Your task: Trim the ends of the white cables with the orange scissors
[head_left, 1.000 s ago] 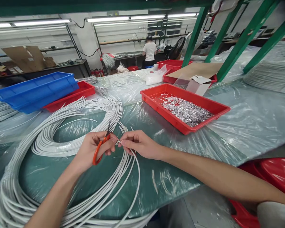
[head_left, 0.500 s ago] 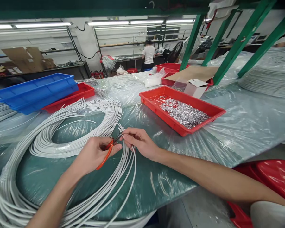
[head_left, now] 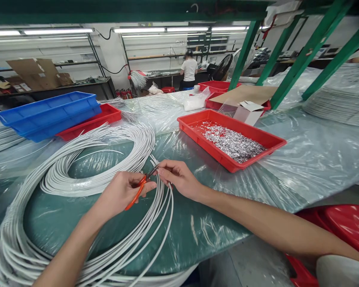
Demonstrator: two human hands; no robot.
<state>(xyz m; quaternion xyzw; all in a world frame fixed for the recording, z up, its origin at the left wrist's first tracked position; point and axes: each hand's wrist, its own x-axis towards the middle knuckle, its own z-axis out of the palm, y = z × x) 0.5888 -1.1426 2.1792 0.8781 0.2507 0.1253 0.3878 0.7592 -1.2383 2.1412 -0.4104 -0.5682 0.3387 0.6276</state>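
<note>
My left hand (head_left: 119,195) is closed around pliers (head_left: 136,196) with orange handles and slim dark metal jaws. The jaws point right and meet the fingertips of my right hand (head_left: 179,178). Pinched in that hand is a white cable (head_left: 170,207), whose end is hidden by the fingers. Exactly what the jaws grip cannot be made out. Beneath both hands runs a loose bundle of white cables (head_left: 137,235), curving round to the left. Behind my left hand lies a coil of white cable (head_left: 74,187).
A red tray (head_left: 194,139) of small shiny metal pieces stands right of my hands. A blue bin (head_left: 48,115) rests over another red tray (head_left: 110,115) at back left. Green posts (head_left: 308,52) rise at the right. A red stool (head_left: 347,227) stands below the table edge. Further back sits a person (head_left: 189,69).
The view has shifted slightly, so everything appears a little further right. Both hands keep nearly the same pose, with the pliers still at the right fingertips.
</note>
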